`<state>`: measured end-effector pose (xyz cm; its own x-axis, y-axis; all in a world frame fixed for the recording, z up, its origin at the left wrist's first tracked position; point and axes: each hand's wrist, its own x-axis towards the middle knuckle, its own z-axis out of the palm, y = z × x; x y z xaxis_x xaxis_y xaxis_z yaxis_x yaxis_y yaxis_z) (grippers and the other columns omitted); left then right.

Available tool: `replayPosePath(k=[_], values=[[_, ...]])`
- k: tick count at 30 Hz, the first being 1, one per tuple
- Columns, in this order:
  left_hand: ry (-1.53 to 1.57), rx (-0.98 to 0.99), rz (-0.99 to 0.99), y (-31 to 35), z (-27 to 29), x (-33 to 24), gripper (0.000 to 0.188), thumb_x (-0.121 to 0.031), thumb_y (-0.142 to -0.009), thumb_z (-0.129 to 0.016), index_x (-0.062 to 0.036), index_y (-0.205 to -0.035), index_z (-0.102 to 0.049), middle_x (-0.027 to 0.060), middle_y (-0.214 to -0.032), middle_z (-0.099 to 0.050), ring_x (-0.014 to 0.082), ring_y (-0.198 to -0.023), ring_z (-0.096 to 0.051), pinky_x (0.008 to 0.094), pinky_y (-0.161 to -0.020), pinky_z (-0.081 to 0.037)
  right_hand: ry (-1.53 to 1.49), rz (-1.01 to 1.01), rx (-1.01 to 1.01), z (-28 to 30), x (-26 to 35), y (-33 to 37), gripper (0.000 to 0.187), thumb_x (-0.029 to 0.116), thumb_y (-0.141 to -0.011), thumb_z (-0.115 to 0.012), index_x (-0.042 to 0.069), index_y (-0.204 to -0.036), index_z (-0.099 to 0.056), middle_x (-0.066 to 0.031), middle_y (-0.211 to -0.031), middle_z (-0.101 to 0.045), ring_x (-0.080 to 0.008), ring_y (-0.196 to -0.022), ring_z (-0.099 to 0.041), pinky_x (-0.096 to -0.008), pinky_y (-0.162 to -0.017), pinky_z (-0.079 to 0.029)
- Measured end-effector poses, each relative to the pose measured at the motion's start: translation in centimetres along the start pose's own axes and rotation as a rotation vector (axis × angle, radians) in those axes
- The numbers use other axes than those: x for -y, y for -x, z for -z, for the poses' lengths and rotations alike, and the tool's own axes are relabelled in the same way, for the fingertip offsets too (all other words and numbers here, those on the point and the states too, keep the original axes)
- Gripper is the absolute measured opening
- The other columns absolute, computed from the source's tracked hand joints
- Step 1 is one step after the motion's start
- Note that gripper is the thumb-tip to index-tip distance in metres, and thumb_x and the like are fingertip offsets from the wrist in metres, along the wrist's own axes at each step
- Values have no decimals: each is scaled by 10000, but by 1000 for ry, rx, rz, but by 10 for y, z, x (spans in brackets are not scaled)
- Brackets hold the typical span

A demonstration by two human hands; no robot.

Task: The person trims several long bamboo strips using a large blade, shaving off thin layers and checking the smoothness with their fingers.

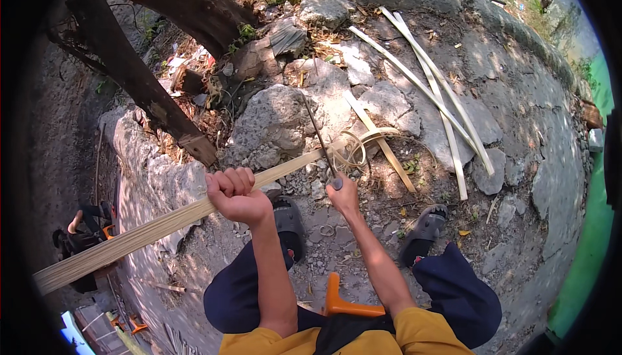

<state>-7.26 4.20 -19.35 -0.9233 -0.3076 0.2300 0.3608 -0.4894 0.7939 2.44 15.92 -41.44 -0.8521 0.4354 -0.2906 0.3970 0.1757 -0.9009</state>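
Note:
A long pale bamboo strip (142,232) runs from the lower left up toward the middle. My left hand (236,194) is closed round it, fingers curled in a fist. In my right hand (345,198) is a knife (316,121), its narrow dark blade pointing up and away, crossing the strip near its far end. My fingers wrap its handle, whose rounded butt shows. Thin curled shavings (353,151) gather just beyond the blade, at the strip's far end. A shorter bamboo piece (395,160) lies on the ground under the curls.
Several pale bamboo strips (447,105) lie crossed on cracked concrete (544,141) at the right. Rough stones (275,121) and a leaning wooden trunk (123,63) stand ahead. My sandalled feet flank the work. An orange plastic seat (346,303) is beneath me; another person (84,225) is far left.

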Motion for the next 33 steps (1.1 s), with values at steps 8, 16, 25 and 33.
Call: replayPosePath(k=[8,16,25,33], values=[[-50,46,11,3,-8,-2,480,-296,-1061,-397,-172,-633,-217,-46,-523,-158,89,-469,-105,289,-468,-157,-118,38,-3,-9,38,14,235,167,-763,-656,-13,-890,-575,-184,-651,-612,-331,-606,-638,-407,-616,-492],[48,97,68,15,-20,15,479,-300,-1064,-402,-164,-641,-222,-44,-535,-157,84,-483,-108,286,-478,-157,159,-186,-100,40,-96,-47,285,218,-768,-684,32,-984,-689,-219,-742,-667,-378,-721,-674,-476,-676,-512],[-41,52,10,-4,-13,4,480,-297,-1070,-390,-167,-642,-215,-43,-535,-150,86,-480,-102,292,-476,-154,-184,89,-8,-4,8,-1,231,169,-770,-666,-21,-811,-541,-71,-622,-560,-159,-555,-524,-369,-551,-452],[-20,132,55,-3,-24,7,485,-302,-1079,-385,-158,-641,-235,-42,-542,-180,85,-480,-132,299,-476,-162,-757,-409,322,62,19,17,215,95,-881,-600,87,-720,-457,14,-605,-446,-93,-460,-426,-272,-443,-361]])
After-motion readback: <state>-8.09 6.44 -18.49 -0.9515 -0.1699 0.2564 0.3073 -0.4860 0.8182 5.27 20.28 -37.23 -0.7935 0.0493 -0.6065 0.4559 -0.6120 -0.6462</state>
